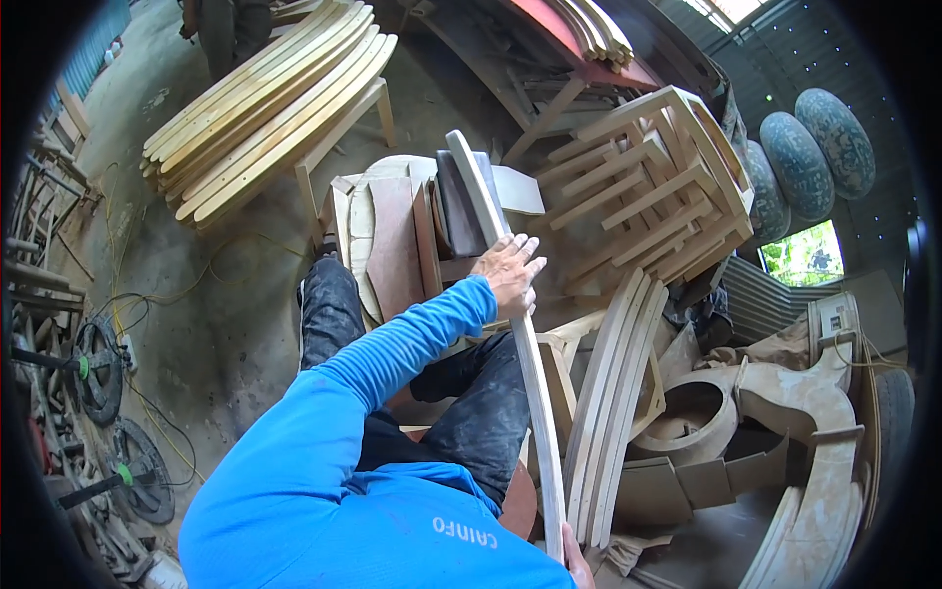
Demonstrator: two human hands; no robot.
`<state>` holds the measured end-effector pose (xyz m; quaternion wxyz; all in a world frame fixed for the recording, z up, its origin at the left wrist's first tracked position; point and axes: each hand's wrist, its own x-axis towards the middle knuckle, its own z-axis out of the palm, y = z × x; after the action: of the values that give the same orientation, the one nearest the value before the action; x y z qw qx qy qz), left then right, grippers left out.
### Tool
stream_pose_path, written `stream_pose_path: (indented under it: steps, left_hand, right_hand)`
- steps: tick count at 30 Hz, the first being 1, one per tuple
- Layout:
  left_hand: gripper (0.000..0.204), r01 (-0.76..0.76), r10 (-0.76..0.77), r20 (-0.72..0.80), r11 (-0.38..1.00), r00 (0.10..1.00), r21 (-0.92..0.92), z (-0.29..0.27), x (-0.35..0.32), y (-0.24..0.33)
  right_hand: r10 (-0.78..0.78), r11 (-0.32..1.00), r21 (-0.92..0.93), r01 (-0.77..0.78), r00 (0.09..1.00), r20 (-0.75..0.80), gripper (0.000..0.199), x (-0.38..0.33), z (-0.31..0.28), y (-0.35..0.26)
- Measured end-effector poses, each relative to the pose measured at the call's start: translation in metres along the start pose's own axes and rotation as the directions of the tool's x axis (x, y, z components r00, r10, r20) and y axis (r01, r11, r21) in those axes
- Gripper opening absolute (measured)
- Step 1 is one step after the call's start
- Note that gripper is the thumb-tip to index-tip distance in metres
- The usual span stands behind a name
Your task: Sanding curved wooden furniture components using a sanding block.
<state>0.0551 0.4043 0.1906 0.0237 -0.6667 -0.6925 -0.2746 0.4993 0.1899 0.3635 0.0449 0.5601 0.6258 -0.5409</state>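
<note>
A long, slightly curved wooden slat (538, 388) stretches from beside my body out over a low workbench. My left hand (508, 275) is laid across its middle, fingers curling over the far side. Close to me, my right hand (577, 562) grips the slat's near end; only part of that hand shows, at the bottom edge. The slat's far end (466, 162) lies over a dark padded block (453, 211) on the bench. Next to the block are a reddish-brown board (392, 236) and a pale shaped piece (360, 236).
Several similar slats (613, 402) lean at my right. Curved slats are stacked (265, 108) on a stand at far left. A wooden frame pile (657, 187) stands at far right, near rounded grey cylinders (797, 162). Cables (128, 294) and a black wheel (145, 471) lie left. Another person's legs (234, 34) show at the top.
</note>
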Motion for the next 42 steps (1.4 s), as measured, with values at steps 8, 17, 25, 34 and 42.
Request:
stream_pose_path:
  steps: [8, 17, 25, 34, 42]
  left_hand:
    - [0.069, 0.104, -0.092, 0.084, 0.982, 0.992, -0.155, 0.01, -0.054, 0.082]
    - [0.068, 0.106, -0.105, 0.059, 0.994, 0.993, -0.011, -0.006, 0.014, -0.048]
    - [0.068, 0.198, -0.234, 0.098, 0.937, 0.967, 0.288, -0.043, 0.094, -0.206]
    - [0.075, 0.259, -0.314, 0.21, 0.932, 0.926, 0.252, -0.047, 0.098, -0.194]
    - [0.067, 0.042, -0.045, 0.06, 0.998, 0.997, 0.042, 0.029, -0.016, 0.018]
  right_hand:
    - [0.02, 0.992, -0.122, -0.024, 0.999, -0.029, 0.068, -0.059, -0.026, 0.057]
    - [-0.142, 0.896, -0.412, 0.162, 0.987, 0.078, 0.061, 0.044, 0.008, 0.0]
    - [-0.138, 0.944, -0.305, 0.122, 0.99, -0.033, 0.082, 0.207, 0.046, -0.12]
    - [-0.481, 0.846, -0.358, 0.396, 0.856, -0.189, 0.065, 0.284, 0.055, -0.094]
    - [-0.093, 0.869, -0.485, -0.096, 0.932, -0.351, 0.048, 0.154, 0.01, 0.125]
